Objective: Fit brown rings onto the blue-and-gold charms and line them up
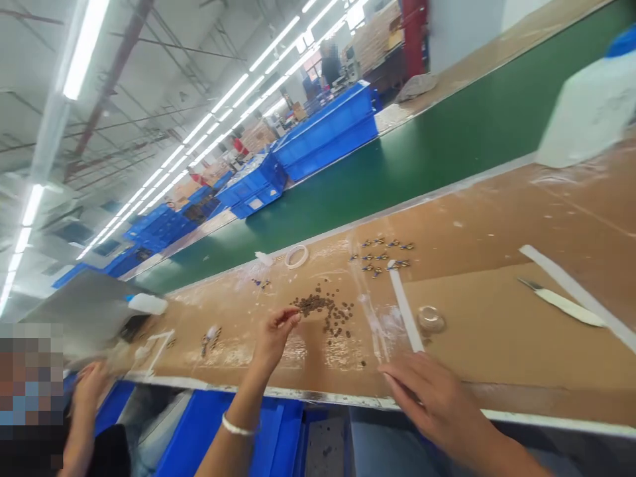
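Note:
My left hand [276, 336], with a white bracelet at the wrist, hovers at the near left edge of a pile of small dark brown discs [314, 303]. Its thumb and fingers are pinched together, and anything between them is too small to make out. My right hand [431, 392] is over the table's near edge, its thumb against the fingers; what they hold, if anything, is hidden. One loose disc [363, 363] lies to the left of its fingertips. Several small brass-and-blue parts [380, 256] are set out in rows beyond the pile.
The brown-covered table [477, 331] bears a tape roll [297, 256], a clear round container [430, 319], a white-handled blade [561, 301] and a white jug [589, 112]. A green conveyor belt [447, 139] runs behind, with blue crates [328, 132] beyond. A co-worker's hand [92, 381] is at left.

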Motion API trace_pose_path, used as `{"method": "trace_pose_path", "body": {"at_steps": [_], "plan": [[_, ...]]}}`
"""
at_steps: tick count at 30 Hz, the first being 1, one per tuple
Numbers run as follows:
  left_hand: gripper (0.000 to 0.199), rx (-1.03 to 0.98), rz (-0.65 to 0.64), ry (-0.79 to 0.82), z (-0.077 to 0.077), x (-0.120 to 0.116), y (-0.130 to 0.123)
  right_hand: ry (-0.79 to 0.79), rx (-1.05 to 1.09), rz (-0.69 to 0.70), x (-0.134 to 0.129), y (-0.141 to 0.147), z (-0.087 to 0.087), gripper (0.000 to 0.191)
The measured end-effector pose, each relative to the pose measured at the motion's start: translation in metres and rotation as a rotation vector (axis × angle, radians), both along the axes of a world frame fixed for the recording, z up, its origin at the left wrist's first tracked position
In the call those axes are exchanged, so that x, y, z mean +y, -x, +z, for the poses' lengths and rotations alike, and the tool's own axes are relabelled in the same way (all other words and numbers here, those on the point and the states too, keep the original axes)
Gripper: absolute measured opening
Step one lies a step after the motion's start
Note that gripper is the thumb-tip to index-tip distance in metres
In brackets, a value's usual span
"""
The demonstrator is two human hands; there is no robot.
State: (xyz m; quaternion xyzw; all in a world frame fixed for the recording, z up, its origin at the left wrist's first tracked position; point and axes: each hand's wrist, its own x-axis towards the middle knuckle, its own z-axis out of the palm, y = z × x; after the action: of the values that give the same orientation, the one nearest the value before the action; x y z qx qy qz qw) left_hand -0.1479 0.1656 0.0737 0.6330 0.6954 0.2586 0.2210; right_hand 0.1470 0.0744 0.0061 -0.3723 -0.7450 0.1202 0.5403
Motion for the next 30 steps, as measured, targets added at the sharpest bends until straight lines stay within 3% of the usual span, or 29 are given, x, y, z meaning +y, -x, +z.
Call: {"method": "trace_pose_path", "body": {"at_steps": [6, 10, 20, 30], "plan": [[0.02, -0.274, -0.251, 0.057, 0.007, -0.028, -0.121, 0.07, -0.042, -0.01, 0.001, 0.001, -0.005, 0.022], [0.014, -0.25, -0.32, 0.026, 0.006, -0.025, -0.167, 0.059, -0.046, -0.036, 0.003, 0.001, -0.006, 0.019], [0.013, 0.057, -0.452, -0.065, 0.014, -0.009, -0.205, 0.059, -0.033, -0.082, 0.005, 0.001, -0.007, 0.02], [0.013, 0.112, -0.496, -0.056, 0.014, -0.003, -0.214, 0.074, -0.034, -0.069, 0.006, 0.001, -0.009, 0.018]]}}
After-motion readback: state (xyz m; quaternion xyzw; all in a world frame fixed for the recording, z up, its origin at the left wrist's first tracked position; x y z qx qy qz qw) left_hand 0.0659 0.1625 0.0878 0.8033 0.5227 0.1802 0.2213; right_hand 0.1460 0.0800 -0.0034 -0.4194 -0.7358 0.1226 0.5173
